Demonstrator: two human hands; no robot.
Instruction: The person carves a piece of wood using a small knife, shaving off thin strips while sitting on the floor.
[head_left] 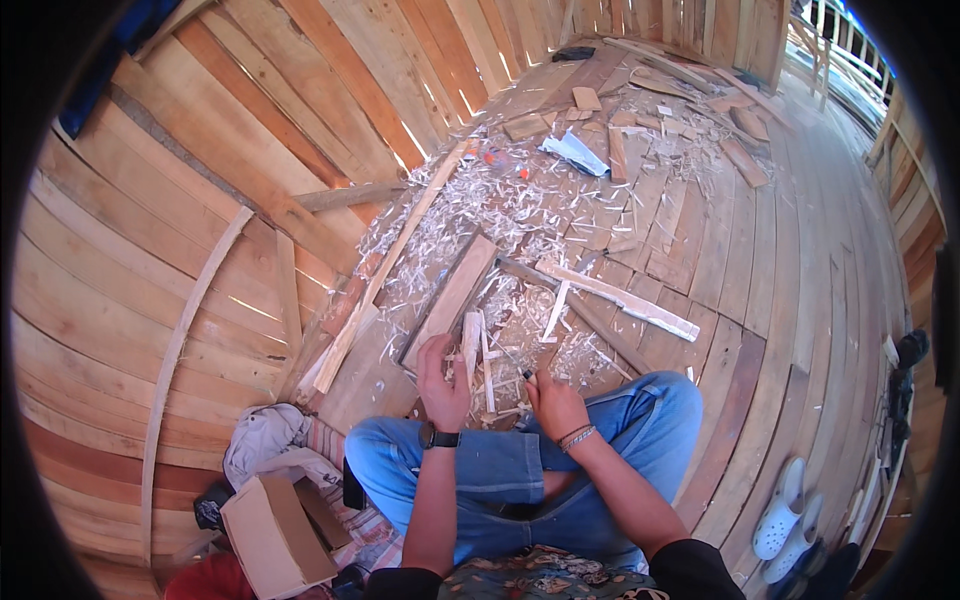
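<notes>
I sit cross-legged with both hands in front of my lap. My left hand [441, 388] has its fingers closed at the lower end of a short pale wood piece [472, 338]. A thin pale strip [487, 365] stands close beside that piece. My right hand [558, 405] is wrapped round a dark-handled tool [528, 375], mostly hidden by the fingers. A thin part of it seems to point toward the wood, too fine to make out. Just beyond my left hand lies a flat brown board [452, 300]. White shavings [500, 215] cover the floor around it.
A long batten [390, 265] runs along the left wall. A pale stick [625, 300] lies ahead to the right. Farther off are a light blue item [575, 154] and scattered offcuts [740, 160]. A cardboard box [278, 540] stands at lower left, white clogs [780, 522] at lower right.
</notes>
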